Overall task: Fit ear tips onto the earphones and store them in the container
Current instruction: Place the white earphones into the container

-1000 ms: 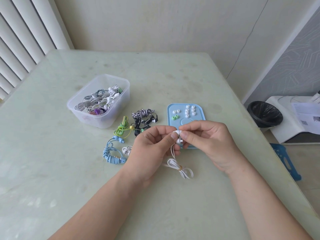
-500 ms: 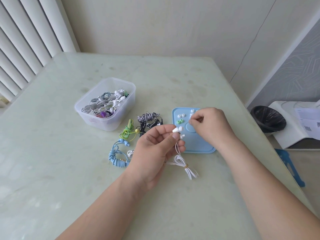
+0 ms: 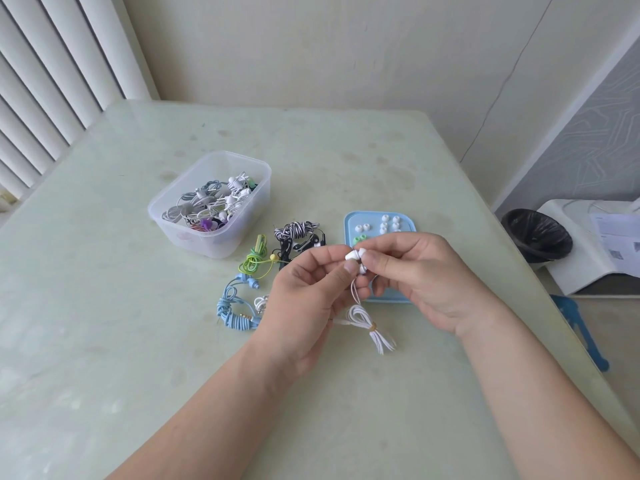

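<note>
**Ear tip meets white earbud above the blue tray**

The left hand [image 3: 311,292] pinches the white earphone [image 3: 350,256] between thumb and forefinger, held up above the table [image 3: 104,306], roughly midway between the left and right edges. The bud's long axis runs nearly level, left to right, with its nozzle end pointing right. There the right hand [image 3: 426,278] pinches a white ear tip [image 3: 362,251] against that end, fingers curled around it. A second white bud [image 3: 363,269] sits just below, between the two thumbs.

The cable drops from the hands to a tied white bundle [image 3: 370,325] lying on the table, its long axis slanting toward the near right corner.

Behind the right hand, toward the right edge, lies the blue tray [image 3: 408,218] with loose white tips [image 3: 384,225] and green tips [image 3: 358,240]; the hand covers its near part. Left of the tray, touching one another in a loose cluster, lie striped earphones [image 3: 298,230], green earphones [image 3: 254,261] and blue earphones [image 3: 235,306]. The clear container [image 3: 214,242], holding many earphones, stands just beyond them toward the far left corner, well apart from the hands.

Wide bare tabletop runs from the container to the far edge and along the left edge; the near half carries only the forearms. Past the right edge stands a black bin [image 3: 536,233].
</note>
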Action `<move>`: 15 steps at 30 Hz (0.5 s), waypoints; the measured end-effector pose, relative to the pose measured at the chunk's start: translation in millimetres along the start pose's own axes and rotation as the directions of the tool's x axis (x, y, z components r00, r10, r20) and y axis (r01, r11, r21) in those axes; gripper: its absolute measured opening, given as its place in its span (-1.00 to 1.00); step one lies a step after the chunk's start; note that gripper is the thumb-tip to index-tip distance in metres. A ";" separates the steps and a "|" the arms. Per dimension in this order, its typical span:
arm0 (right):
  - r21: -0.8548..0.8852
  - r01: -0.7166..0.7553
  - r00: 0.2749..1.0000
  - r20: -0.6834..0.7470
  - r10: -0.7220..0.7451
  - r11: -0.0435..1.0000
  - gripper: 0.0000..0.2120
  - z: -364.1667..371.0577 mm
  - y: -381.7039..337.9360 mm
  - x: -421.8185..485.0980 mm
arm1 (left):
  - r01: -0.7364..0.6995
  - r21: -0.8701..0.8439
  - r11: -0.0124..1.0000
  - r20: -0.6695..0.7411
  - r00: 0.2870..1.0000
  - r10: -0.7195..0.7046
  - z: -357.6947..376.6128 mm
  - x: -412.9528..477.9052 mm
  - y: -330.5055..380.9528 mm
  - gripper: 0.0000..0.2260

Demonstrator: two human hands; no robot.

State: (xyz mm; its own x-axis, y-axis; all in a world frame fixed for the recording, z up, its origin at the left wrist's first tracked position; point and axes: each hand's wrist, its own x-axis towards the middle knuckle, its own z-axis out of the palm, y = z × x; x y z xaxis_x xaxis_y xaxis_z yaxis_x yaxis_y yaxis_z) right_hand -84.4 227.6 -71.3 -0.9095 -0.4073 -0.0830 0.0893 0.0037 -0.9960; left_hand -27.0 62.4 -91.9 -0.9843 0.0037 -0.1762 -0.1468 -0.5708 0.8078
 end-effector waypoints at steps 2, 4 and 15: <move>0.074 -0.045 0.999 0.016 0.044 0.996 -0.79 -1.6 0.8 0.8 | 0.004 0.012 1.000 0.016 1.000 -0.004 -0.5 -0.7 0.8 -0.90; 0.163 -0.103 0.995 0.023 0.101 0.981 -0.75 -4.9 -1.2 2.3 | 0.010 0.030 1.000 0.026 1.000 -0.010 -1.0 -0.5 1.2 -0.91; 0.222 -0.037 0.999 -0.015 0.042 0.974 -0.83 -6.6 10.1 0.6 | -0.141 0.212 0.967 -0.011 0.989 0.147 0.1 -1.0 -5.2 -0.95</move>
State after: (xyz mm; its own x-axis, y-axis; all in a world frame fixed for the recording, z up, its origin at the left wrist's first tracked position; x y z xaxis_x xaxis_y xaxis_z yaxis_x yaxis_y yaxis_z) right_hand -86.7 233.3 -81.6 -0.9110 -0.3930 -0.1248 0.2108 -0.1838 -0.9601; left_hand -25.2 65.5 -95.9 -0.9941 -0.0891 -0.0620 -0.0238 -0.3787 0.9252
